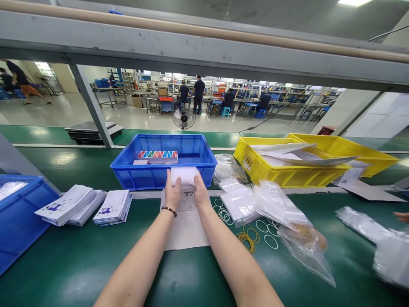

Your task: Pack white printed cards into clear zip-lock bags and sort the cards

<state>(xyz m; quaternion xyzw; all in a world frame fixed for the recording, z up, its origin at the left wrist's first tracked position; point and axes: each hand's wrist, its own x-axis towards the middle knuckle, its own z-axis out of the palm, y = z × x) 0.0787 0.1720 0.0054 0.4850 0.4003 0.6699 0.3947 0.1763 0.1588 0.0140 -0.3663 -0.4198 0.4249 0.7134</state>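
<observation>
At the far left of the frame, a blue bin (19, 226) is standing at the edge of view, and two overlapping stacks of printed booklets (67, 205) are lying beside it; a third stack (112, 207) is sitting just to their right. Left of centre, a larger blue bin (159, 180) is holding small boxes with a multicoloured top (157, 155). At mid-frame, in front of that bin's near wall, the left hand (172, 195) is gripping the left end of a white pack (184, 175), its thumb lying toward the near edge. The pack is spanning the gap between the two hands, its middle uncovered. The right hand (200, 192) is closing on the opposite end, its fingers partly curled, parted only by the pack. Below the pack, a printed piece (187, 199) is showing above a white sheet (187, 234); whether the fingers are also holding it cannot be told. Right of centre, white rings (225, 216), yellow bands (249, 244) and clear plastic bags (281, 204) are lying on the green table (188, 277). At upper right, a yellow bin (297, 175) is holding white sheets (287, 155).
</observation>
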